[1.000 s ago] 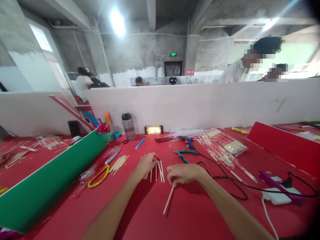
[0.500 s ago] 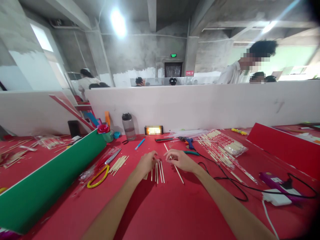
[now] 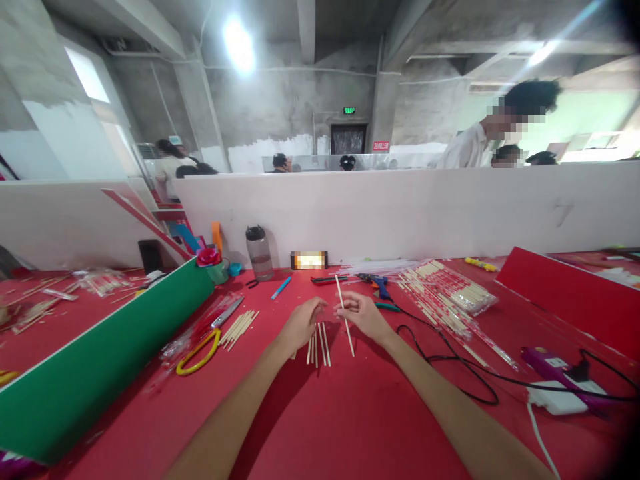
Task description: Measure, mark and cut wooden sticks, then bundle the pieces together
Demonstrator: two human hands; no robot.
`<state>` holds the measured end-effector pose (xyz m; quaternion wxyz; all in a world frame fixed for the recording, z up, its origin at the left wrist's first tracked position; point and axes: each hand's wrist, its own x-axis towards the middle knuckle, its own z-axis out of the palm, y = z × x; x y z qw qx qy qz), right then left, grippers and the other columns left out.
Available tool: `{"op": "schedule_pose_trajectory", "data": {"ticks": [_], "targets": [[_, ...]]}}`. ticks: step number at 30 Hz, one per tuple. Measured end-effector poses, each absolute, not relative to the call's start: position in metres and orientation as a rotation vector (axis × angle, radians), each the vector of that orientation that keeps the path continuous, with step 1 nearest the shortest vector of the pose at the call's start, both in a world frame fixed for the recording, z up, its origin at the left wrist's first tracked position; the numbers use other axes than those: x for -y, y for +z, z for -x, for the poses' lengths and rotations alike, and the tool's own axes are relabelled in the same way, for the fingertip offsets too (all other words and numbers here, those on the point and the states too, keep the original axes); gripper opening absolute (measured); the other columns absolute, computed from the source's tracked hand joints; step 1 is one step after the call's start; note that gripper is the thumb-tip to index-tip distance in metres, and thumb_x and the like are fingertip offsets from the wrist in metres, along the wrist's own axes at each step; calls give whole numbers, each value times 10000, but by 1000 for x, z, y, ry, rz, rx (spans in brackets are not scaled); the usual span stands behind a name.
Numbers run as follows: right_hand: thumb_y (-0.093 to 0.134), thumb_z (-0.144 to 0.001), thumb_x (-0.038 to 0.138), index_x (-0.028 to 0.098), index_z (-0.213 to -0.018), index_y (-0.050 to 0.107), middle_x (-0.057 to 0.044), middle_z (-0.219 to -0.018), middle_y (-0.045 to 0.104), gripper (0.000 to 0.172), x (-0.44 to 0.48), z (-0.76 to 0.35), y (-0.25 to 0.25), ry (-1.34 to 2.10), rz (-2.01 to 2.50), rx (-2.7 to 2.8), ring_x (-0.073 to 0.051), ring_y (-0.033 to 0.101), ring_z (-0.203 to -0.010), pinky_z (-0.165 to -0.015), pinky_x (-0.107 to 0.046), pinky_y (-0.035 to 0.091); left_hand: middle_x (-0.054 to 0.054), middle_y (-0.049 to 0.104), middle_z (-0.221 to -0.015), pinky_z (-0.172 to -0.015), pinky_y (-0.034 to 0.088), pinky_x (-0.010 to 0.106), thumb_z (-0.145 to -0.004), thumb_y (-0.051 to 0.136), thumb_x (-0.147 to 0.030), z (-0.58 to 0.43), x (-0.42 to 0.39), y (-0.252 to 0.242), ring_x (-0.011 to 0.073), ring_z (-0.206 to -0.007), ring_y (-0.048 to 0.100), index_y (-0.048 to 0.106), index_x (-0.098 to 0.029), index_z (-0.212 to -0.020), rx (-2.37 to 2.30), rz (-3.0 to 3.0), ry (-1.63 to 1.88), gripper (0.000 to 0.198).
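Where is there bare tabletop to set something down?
Widest: the red tabletop between left forearm and right forearm, in front of the loose sticks. A smaller patch lies between the green board and left forearm. Crowded: the right side, with packaged sticks and white adapter.

Concrete wall [image 3: 285, 93], part-whitened
Ceiling lamp [image 3: 239, 45] lit; left window [image 3: 87, 73] bright; dark door [image 3: 349, 139] below green sign [image 3: 349, 111]; white partition [image 3: 400, 213] behind red tabletop [image 3: 350, 427].
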<state>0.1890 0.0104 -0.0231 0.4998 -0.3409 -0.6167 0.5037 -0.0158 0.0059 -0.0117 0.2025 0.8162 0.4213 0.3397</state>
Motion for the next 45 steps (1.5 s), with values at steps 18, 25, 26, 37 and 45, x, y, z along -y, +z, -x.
{"op": "schedule_pose_trajectory", "data": {"ticks": [18,25,26,37,45], "targets": [[620,-824,393,157,-785,644,-26,-733,650,240,-5,-191,-16,841,940,1898,-154,573,-680,-686,-280,461,69,640,-1124,-793,506,280,-930,464,-271,8,1,-4,134,-774,629,562,-199,-1126,-1136,-2074,1110,230],[595,-844,342,156,-802,647,-20,-763,674,198,1,-189,-15,845,935,1991,-153,591,-707,-688,-257,451,47,699,-1049,-755,520,280,-880,590,-358,8,5,1,159,-773,685,481,-231,-1199,-1239,-2004,1070,360],[599,-840,329,155,-813,653,-25,-773,682,185,1,-189,-14,860,930,1984,-158,604,-720,-692,-257,455,47,706,-1067,-780,520,284,-882,591,-366,8,5,1,169,-814,694,477,-238,-1206,-1240,-2010,1059,367],[590,-845,317,164,-835,663,-15,-760,702,170,2,-186,-19,746,955,1999,-164,630,-716,-692,-256,453,121,577,-1337,-872,532,317,-868,619,-373,1,5,-10,201,-1036,667,341,-246,-1376,-1202,-2010,1118,593],[583,-851,279,172,-898,667,-36,-830,724,145,4,-183,-20,751,904,1946,-180,672,-774,-723,-271,497,24,636,-939,-834,517,288,-820,667,-284,0,1,-15,164,-890,651,476,-217,-1193,-1110,-1998,1249,424]]}}
